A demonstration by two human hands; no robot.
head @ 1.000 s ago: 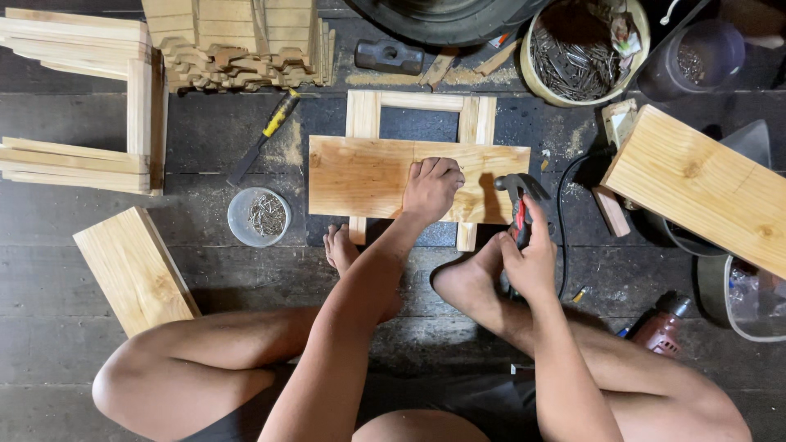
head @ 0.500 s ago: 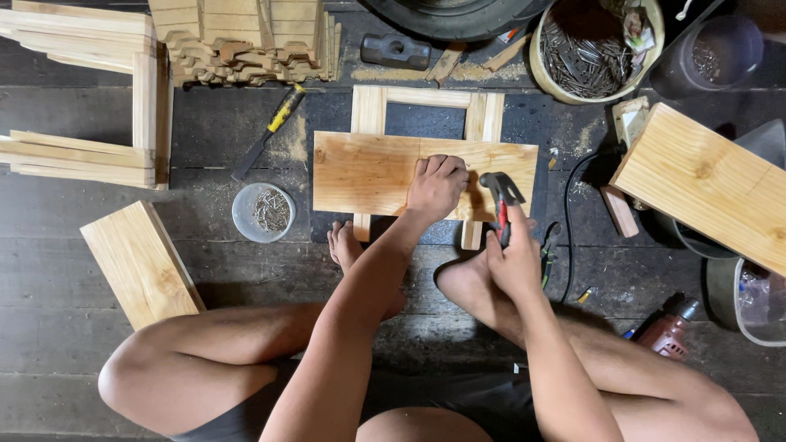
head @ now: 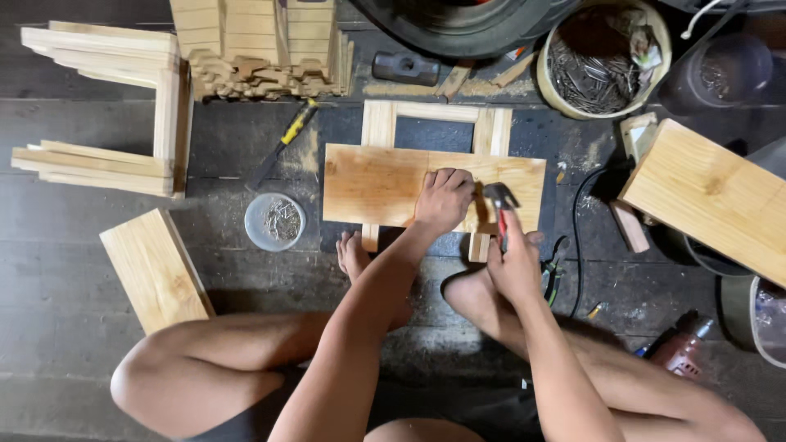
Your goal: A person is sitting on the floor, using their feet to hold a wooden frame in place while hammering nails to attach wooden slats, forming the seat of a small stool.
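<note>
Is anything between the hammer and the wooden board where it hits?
Nothing visible lies between them. The right hand holds the hammer with its head just over the wooden board, near the right end. The left hand presses on the board close beside the hammer head, left of it, not under it.

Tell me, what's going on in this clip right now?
A person sits on a dark plank floor, nailing woodwork together. The left hand presses on a wide board laid across a pale wooden frame. The right hand grips a hammer, its head just beside the left fingers. A round dish of nails sits to the left.
</note>
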